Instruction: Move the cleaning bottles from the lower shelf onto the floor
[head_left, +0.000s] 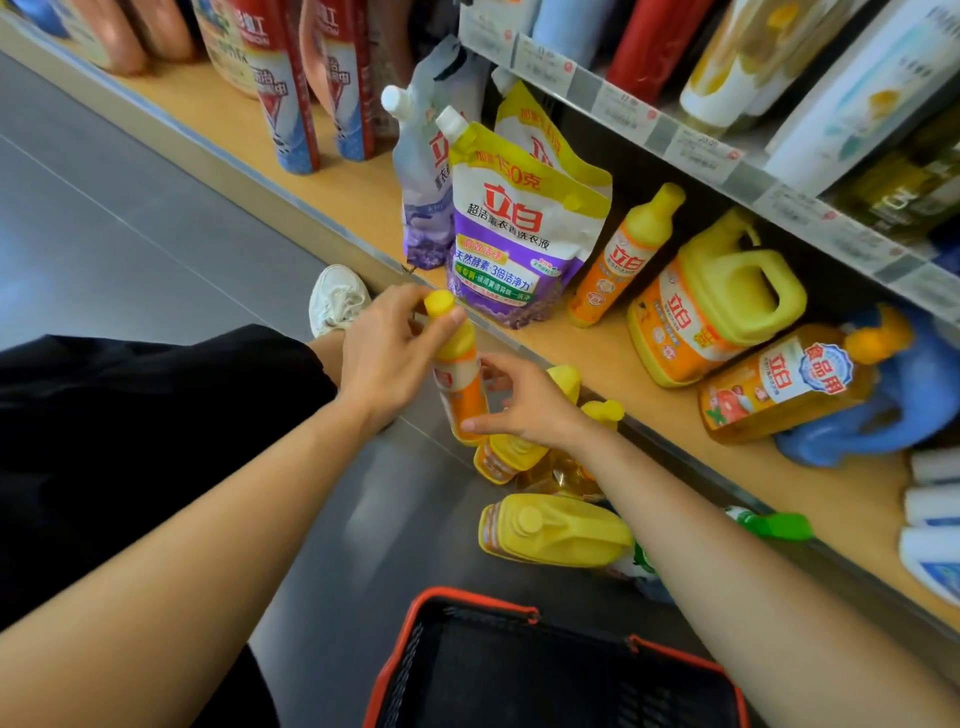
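Note:
My left hand (387, 345) grips the yellow cap end of a slim orange-and-yellow bottle (460, 382) that stands over the grey floor beside the shelf edge. My right hand (524, 402) is at the bottle's lower body, fingers spread and touching it. Behind it on the floor stand more yellow bottles (511, 457) and a yellow jug (558, 530) lying on its side. On the lower wooden shelf (649, 395) remain a slim orange bottle (621, 260), a large yellow jug (717, 301) and an amber bottle (789, 384) lying tilted.
Purple refill pouches (519, 228) stand on the shelf to the left, a blue jug (883, 415) and white bottles (935, 519) to the right. A red-rimmed black basket (545, 670) sits on the floor in front. A white shoe (335, 299) rests by the shelf base. A green spray cap (774, 525) shows past my right forearm.

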